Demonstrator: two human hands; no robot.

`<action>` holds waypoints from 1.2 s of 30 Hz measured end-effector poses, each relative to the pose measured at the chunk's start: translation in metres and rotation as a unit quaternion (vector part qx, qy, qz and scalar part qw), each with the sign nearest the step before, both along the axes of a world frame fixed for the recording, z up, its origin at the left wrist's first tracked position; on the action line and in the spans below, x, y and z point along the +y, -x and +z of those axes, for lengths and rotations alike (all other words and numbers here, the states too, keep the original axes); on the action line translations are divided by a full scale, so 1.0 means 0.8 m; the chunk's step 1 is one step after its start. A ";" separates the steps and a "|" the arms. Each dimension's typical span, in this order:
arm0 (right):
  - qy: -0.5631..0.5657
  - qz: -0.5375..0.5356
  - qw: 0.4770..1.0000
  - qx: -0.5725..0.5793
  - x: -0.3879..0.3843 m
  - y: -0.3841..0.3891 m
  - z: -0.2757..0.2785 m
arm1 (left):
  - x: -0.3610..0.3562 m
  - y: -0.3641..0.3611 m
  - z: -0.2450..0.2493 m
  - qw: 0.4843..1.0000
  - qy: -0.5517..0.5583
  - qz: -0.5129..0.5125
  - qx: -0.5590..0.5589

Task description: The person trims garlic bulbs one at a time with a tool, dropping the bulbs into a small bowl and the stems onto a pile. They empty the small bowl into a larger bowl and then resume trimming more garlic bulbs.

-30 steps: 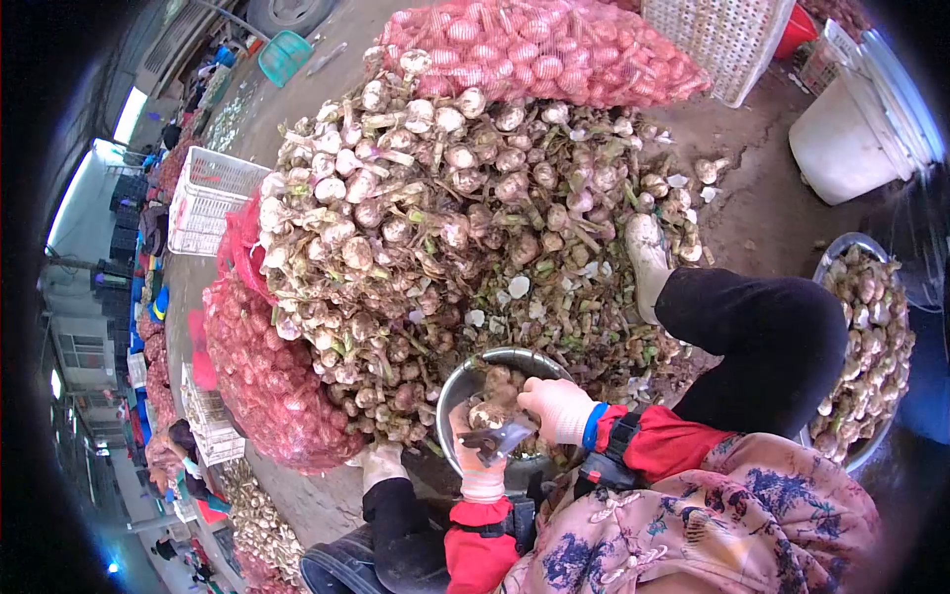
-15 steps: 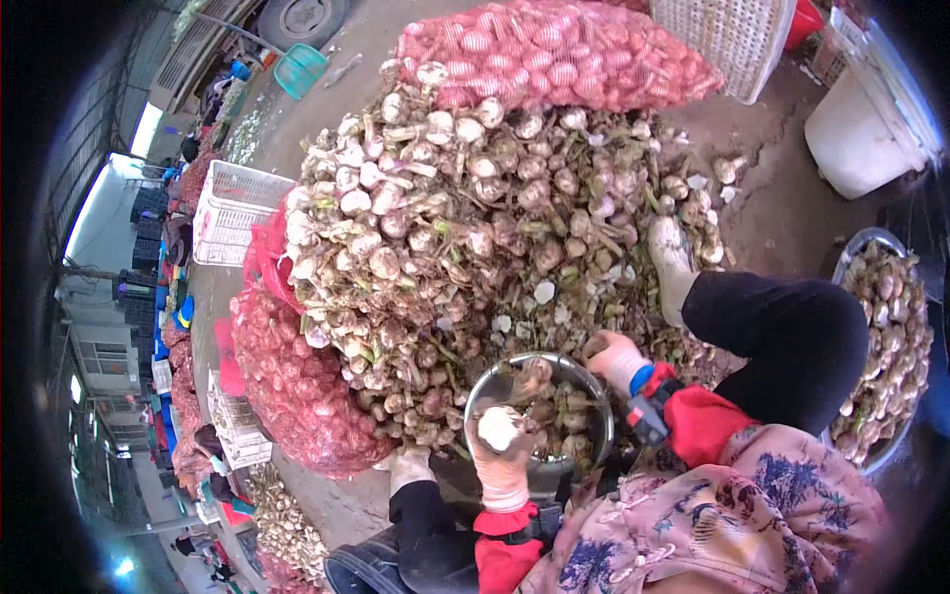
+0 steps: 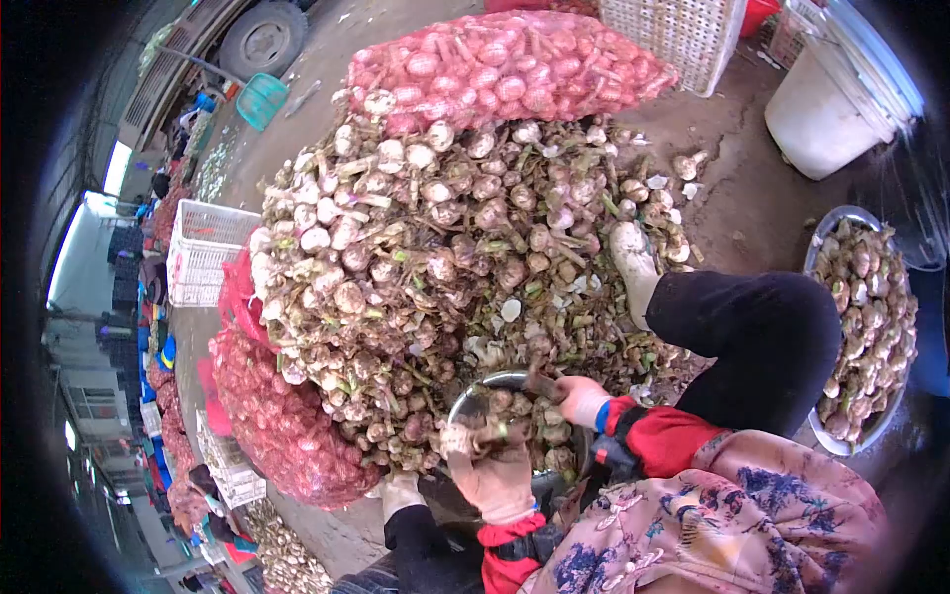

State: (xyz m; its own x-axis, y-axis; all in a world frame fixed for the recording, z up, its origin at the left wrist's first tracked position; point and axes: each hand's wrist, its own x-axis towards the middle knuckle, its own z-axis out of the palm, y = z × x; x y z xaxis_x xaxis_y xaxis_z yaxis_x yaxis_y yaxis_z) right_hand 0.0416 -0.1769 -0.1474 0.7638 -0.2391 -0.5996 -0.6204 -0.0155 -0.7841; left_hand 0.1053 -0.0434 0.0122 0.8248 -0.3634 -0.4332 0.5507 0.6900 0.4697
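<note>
Garlic bulb (image 3: 457,439), one, with stem; held at the left edge of a metal basin (image 3: 507,377), by its rim; a loosened grip could drop it outside rather than in.

Left hand (image 3: 500,485), bare, grasping the bulb; its fingers lie near the stem and would be exposed to any edge brought across it.

Right hand (image 3: 582,401), bare, closed round a dark flat tool (image 3: 542,384), blade-like, its exact kind unclear; tool above the basin, apart from the left hand; a slip, from a dirty grip or glancing stroke, could nick the fingers.

Loose bulbs (image 3: 554,434), several, inside the basin; its support hidden; a knock from either wrist could perhaps tip it.

Garlic heap (image 3: 366,247), large, just beyond the basin; its slope could shed bulbs if disturbed low down; two red net sacks, one at the far side (image 3: 505,69), one at the left (image 3: 282,426); both border the heap.
</note>
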 end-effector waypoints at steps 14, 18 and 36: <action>-0.136 -0.446 0.878 -0.113 -0.051 -0.035 0.015 | -0.108 -0.086 -0.141 0.356 -0.702 -0.417 -0.455; -0.122 -0.438 0.886 -0.093 -0.049 -0.046 0.037 | -0.172 -0.116 -0.193 0.289 -0.708 -0.535 -0.360; 0.182 0.203 0.945 -0.178 -0.001 -0.024 0.161 | 0.062 -0.035 -0.027 0.794 -0.433 -0.294 -0.309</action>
